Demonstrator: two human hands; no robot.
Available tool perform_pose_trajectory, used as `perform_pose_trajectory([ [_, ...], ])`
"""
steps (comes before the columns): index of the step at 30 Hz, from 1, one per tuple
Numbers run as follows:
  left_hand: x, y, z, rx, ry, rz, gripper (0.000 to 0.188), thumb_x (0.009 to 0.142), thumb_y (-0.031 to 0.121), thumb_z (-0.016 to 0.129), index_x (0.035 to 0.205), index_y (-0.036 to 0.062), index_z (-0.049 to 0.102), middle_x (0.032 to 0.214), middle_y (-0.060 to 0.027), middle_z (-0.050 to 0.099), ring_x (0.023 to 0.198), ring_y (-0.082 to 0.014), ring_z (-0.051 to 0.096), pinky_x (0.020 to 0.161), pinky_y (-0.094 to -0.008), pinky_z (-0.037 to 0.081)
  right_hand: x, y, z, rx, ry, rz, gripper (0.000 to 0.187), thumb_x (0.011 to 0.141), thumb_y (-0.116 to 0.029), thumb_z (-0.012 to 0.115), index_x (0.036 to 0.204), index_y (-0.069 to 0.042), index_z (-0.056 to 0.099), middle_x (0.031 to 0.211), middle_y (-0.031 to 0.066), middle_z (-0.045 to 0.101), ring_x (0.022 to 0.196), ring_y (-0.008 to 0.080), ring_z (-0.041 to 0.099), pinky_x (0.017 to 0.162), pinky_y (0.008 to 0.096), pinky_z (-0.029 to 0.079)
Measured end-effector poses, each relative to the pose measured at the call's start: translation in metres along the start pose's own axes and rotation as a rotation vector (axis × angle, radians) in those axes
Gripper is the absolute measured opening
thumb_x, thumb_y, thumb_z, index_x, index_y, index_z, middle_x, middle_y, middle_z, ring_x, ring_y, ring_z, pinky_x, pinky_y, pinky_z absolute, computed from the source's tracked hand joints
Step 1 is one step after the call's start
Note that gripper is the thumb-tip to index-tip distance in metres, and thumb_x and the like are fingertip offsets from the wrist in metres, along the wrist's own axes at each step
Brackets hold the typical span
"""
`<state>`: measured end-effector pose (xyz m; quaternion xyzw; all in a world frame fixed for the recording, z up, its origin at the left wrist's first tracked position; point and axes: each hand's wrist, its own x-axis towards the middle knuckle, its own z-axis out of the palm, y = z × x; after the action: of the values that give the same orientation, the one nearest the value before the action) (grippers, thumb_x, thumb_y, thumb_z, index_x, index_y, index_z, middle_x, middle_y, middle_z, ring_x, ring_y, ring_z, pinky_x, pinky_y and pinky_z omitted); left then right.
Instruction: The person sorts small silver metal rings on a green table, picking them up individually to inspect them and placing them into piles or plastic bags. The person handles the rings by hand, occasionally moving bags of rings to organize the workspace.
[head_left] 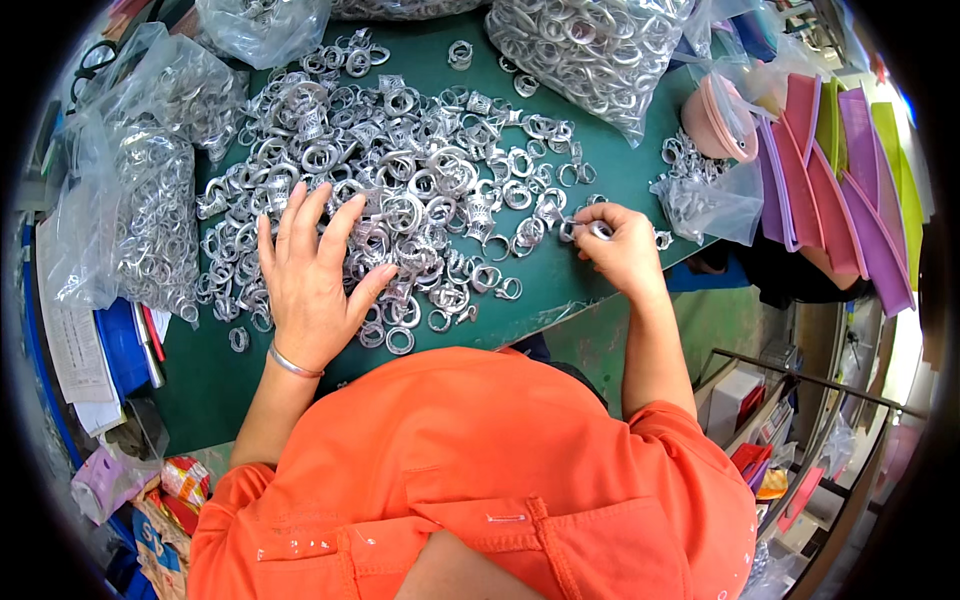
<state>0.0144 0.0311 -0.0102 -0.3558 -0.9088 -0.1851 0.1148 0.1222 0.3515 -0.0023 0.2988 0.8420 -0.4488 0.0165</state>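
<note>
toward two o'clock of the view, the person's bare right hand (625,252) pinches thumb and fingers tightly around a small, round, silver metal ring (600,230). around nine o'clock the person's bare left hand (308,288), banded with a silver metal bangle (295,361), spreads open and palm-down over a loose heap of silver metal rings (420,185), which runs toward twelve on a dark green tabletop (560,285). a clear plastic bag at one o'clock (590,60) bulges with rings; another clear plastic bag at ten (155,215) is packed likewise. at two, a small clear plastic bag (705,205) lies beside more rings, near a round pale-pink plastic tub (705,125) whose contents i cannot tell.
</note>
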Motion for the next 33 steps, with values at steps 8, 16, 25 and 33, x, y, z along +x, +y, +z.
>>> perform_pose_trajectory([
  [8,0.001,0.000,-0.002,-0.016,-0.010,-0.001,0.065,0.080,0.044,0.068,0.134,0.0136,0.048,0.140,-0.0130,0.043,0.135,-0.0336,0.034,0.111,-0.0546,0.017,0.003,0.002,-0.013,1.419,-0.284,-0.099,0.031,0.086,-0.008,0.058,0.115,0.001,0.054,0.119,0.0265,0.057,0.087,0.0343,0.068,0.054,0.0364,0.060],
  [16,0.002,0.000,-0.003,-0.037,-0.004,-0.008,0.064,0.078,0.042,0.070,0.133,0.0149,0.050,0.139,-0.0134,0.043,0.135,-0.0343,0.034,0.110,-0.0564,0.017,0.026,-0.020,0.013,-0.377,0.067,-0.095,0.028,0.078,-0.023,0.071,0.088,0.002,0.069,0.085,0.0184,0.068,0.078,0.0279,0.066,0.076,0.0369,0.051],
  [25,0.002,-0.001,-0.005,-0.053,-0.024,-0.013,0.064,0.079,0.042,0.069,0.133,0.0134,0.049,0.140,-0.0131,0.042,0.135,-0.0344,0.033,0.111,-0.0547,0.015,0.030,-0.016,-0.003,1.001,-0.201,-0.003,0.013,0.084,-0.008,0.067,0.094,-0.001,0.063,0.077,0.0095,0.066,0.054,0.0165,0.060,0.039,0.0254,0.039],
  [33,0.002,-0.001,-0.008,-0.109,-0.026,-0.017,0.066,0.076,0.039,0.072,0.132,0.0127,0.049,0.138,-0.0152,0.041,0.134,-0.0379,0.033,0.109,-0.0586,0.017,0.033,-0.043,0.004,1.654,-0.742,-0.117,0.038,0.084,-0.007,0.053,0.122,-0.005,0.051,0.128,0.0310,0.051,0.112,0.0499,0.055,0.059,0.0455,0.060],
])
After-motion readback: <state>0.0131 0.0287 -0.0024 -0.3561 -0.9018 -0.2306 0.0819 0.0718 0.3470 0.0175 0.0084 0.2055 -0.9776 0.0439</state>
